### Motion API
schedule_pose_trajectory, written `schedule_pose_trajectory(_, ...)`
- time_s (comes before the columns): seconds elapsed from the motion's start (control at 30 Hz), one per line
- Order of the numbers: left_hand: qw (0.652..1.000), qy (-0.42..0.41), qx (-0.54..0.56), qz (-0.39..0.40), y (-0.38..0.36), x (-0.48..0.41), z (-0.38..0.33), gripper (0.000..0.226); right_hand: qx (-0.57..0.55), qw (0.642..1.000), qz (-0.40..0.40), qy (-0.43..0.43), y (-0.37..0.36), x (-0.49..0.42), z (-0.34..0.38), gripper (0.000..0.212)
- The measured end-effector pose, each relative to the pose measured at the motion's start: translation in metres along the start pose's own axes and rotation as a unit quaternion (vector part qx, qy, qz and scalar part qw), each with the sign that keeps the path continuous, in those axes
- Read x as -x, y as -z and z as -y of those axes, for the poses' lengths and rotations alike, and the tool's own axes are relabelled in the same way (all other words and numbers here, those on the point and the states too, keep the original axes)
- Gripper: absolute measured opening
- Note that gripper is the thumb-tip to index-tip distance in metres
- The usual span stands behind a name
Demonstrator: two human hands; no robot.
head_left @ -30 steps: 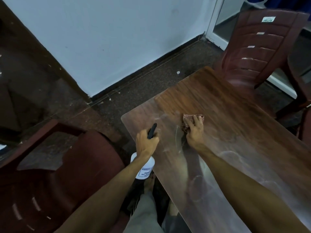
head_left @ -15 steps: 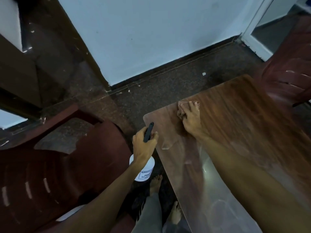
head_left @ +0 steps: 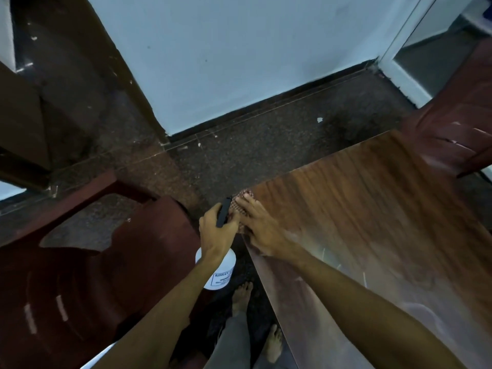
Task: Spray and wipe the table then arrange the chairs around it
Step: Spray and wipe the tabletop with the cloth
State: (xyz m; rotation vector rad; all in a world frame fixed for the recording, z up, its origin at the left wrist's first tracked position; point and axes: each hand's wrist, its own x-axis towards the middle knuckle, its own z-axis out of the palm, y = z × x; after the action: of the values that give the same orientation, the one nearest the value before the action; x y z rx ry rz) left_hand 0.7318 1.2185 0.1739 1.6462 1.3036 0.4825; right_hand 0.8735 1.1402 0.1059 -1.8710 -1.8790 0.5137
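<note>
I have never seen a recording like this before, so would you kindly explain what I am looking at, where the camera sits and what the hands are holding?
There is no machine here: a person works with two bare hands. The view comes from a wide-angle camera worn on the head, looking forward and down, so the arms reach in from the bottom edge. The left hand grips a white spray bottle beside the table. The right hand presses a checked cloth flat on the corner of the wooden table, whose near part looks streaked. A dark red chair stands on the left and a second chair at the far right. The person's bare feet show below.
</note>
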Motion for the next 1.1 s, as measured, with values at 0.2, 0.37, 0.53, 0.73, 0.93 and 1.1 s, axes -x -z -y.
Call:
schedule_pose_trajectory(0.2,1.0,-0.015,0.003,0.026,-0.018,0.011,-0.02,0.02,-0.008,0.944,-0.18,-0.275,0.04,0.044,-0.053,0.068)
schedule_pose_trajectory(0.37,0.996,-0.031,-0.003,0.087,-0.048,0.044,-0.044,0.027,0.01,0.98,-0.114,-0.161,0.026,0.125,-0.016,0.056)
schedule_pose_trajectory(0.53,0.986,-0.069,-0.028,0.147,-0.083,0.09,-0.068,0.027,-0.028,0.915,-0.219,-0.337,0.048,0.213,-0.038,0.072)
schedule_pose_trajectory(0.73,0.97,-0.104,-0.057,0.212,-0.143,0.148,-0.101,0.031,-0.052,0.785,-0.336,-0.518,0.056,0.339,-0.052,0.067)
schedule_pose_trajectory(0.93,0.961,-0.112,-0.079,0.241,-0.184,0.163,-0.122,0.025,0.002,0.834,-0.296,-0.466,0.065,0.369,-0.07,0.062)
schedule_pose_trajectory(1.1,0.963,-0.1,-0.084,0.235,-0.192,0.127,-0.133,0.022,-0.015,0.853,-0.297,-0.429,0.077,0.29,-0.086,0.054)
